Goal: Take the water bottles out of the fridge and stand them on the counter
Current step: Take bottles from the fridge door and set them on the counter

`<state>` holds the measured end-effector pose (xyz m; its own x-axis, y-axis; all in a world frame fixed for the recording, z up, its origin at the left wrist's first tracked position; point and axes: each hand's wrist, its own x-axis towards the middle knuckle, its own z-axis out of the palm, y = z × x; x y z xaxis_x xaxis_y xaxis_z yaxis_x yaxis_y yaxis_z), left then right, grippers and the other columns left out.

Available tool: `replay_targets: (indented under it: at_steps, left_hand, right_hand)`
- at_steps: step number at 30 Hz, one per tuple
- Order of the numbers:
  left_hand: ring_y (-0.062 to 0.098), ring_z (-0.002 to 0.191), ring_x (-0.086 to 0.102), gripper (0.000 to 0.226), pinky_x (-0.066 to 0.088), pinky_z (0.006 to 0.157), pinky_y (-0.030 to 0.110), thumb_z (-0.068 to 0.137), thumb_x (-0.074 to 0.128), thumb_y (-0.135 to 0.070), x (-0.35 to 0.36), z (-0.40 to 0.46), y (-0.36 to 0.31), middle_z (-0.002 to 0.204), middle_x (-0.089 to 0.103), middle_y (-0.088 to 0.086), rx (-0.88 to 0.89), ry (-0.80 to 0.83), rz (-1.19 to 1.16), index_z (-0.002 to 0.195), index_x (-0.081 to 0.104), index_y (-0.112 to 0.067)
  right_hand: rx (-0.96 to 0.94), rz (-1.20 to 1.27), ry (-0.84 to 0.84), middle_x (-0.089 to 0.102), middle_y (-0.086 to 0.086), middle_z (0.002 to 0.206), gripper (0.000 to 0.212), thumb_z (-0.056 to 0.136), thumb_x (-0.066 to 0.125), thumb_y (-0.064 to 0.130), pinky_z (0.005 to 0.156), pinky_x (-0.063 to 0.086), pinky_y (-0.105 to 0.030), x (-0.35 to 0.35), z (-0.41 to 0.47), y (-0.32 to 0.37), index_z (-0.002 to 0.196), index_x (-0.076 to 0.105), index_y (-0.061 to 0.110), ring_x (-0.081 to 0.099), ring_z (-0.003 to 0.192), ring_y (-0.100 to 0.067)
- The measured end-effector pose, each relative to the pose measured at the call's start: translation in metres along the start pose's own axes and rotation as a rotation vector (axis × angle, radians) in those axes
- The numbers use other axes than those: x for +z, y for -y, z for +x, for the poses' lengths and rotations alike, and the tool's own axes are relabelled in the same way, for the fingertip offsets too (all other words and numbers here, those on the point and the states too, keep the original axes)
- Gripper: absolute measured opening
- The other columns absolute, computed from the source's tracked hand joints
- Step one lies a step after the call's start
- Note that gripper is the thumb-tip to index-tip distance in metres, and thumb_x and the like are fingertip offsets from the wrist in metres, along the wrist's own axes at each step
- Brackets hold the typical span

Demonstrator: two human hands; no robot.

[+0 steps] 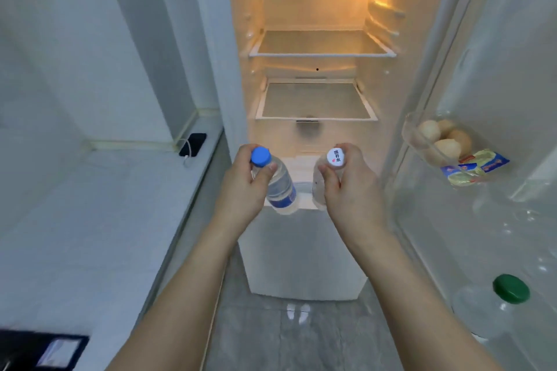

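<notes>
Mid-frame, left hand (241,187) grips the blue-capped bottle (278,187), right hand (346,187) the white-capped bottle (321,187) (likely full, heavy, slippery; neck-holds suit).

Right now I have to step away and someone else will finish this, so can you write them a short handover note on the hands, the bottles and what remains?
Left hand: grips the blue-capped bottle near its neck, tilted, in front of the open fridge.
Right hand: fingers curled round the white-capped bottle just under the cap.
Done: both bottles are lifted out, clear of the shelves.
Left: stand both upright on the counter to the left.
A green-capped bottle sits low in the door; I cannot tell whether it holds water, so check it.
</notes>
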<state>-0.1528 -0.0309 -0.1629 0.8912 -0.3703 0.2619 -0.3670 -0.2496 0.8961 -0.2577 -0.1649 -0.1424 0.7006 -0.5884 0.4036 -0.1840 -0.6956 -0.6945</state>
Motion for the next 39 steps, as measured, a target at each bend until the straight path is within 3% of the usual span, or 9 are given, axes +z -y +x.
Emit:
replay_targets:
  at_steps: [3,6,14,20,24,29,36,39]
  left_hand:
    - [0.0,0.079,0.052,0.017,0.04,0.064,0.017,0.095,0.054,-0.025,-0.037,-0.039,0.002,0.095,0.057,-0.011,-0.097,-0.114,0.12,0.112,0.05,-0.027]
    - [0.003,0.08,0.054,0.016,0.042,0.059,0.014,0.096,0.052,-0.026,-0.076,-0.094,0.01,0.099,0.058,-0.01,-0.206,-0.254,0.168,0.112,0.05,-0.029]
    - [0.001,0.079,0.055,0.018,0.042,0.062,0.02,0.096,0.054,-0.035,-0.173,-0.266,0.023,0.093,0.058,-0.016,-0.485,-0.59,0.3,0.113,0.048,-0.033]
    - [0.007,0.091,0.059,0.02,0.05,0.074,0.031,0.095,0.053,-0.038,-0.237,-0.429,0.003,0.102,0.06,-0.012,-0.696,-0.886,0.351,0.115,0.047,-0.036]
    - [0.005,0.095,0.057,0.025,0.044,0.073,0.024,0.096,0.053,-0.036,-0.267,-0.529,-0.017,0.107,0.059,-0.013,-0.782,-1.043,0.384,0.12,0.046,-0.034]
    - [0.013,0.09,0.058,0.023,0.047,0.073,0.03,0.095,0.054,-0.034,-0.296,-0.661,-0.042,0.102,0.061,-0.005,-0.905,-1.214,0.449,0.117,0.048,-0.029]
    - [0.015,0.096,0.059,0.016,0.049,0.08,0.032,0.094,0.056,-0.031,-0.312,-0.822,-0.08,0.102,0.062,-0.006,-1.03,-1.388,0.432,0.109,0.05,-0.029]
    - [0.015,0.096,0.058,0.016,0.049,0.08,0.032,0.094,0.056,-0.03,-0.31,-0.87,-0.094,0.103,0.062,-0.006,-1.065,-1.481,0.443,0.109,0.05,-0.028]
  right_hand:
    - [-0.075,0.063,0.166,0.058,-0.004,0.095,0.024,0.094,0.051,0.02,0.071,0.037,-0.032,0.016,-0.014,0.024,0.117,0.048,0.018,0.055,0.094,-0.031]
    - [-0.174,0.114,0.327,0.052,0.001,0.088,0.023,0.093,0.051,0.022,0.07,0.038,-0.032,0.038,-0.039,0.05,0.115,0.048,0.017,0.055,0.09,-0.03]
    - [-0.508,0.167,0.689,0.058,-0.002,0.082,0.018,0.091,0.054,0.03,0.056,0.036,-0.03,0.089,-0.155,0.134,0.106,0.052,0.02,0.055,0.076,-0.029]
    - [-0.781,0.277,0.939,0.06,-0.002,0.087,0.018,0.092,0.055,0.033,0.063,0.037,-0.03,0.104,-0.294,0.218,0.105,0.052,0.021,0.052,0.077,-0.025]
    - [-0.898,0.329,1.068,0.058,0.001,0.09,0.018,0.094,0.053,0.032,0.062,0.039,-0.029,0.1,-0.394,0.266,0.109,0.052,0.022,0.054,0.077,-0.018]
    - [-1.037,0.401,1.235,0.063,0.001,0.101,0.026,0.093,0.057,0.035,0.062,0.04,-0.025,0.074,-0.525,0.317,0.116,0.051,0.024,0.056,0.083,-0.015]
    - [-1.222,0.522,1.411,0.062,0.001,0.091,0.022,0.092,0.057,0.033,0.06,0.04,-0.029,0.024,-0.684,0.364,0.109,0.054,0.019,0.057,0.079,-0.019]
    - [-1.255,0.568,1.49,0.06,0.001,0.094,0.025,0.092,0.059,0.032,0.066,0.041,-0.03,0.005,-0.732,0.375,0.112,0.053,0.018,0.056,0.083,-0.02]
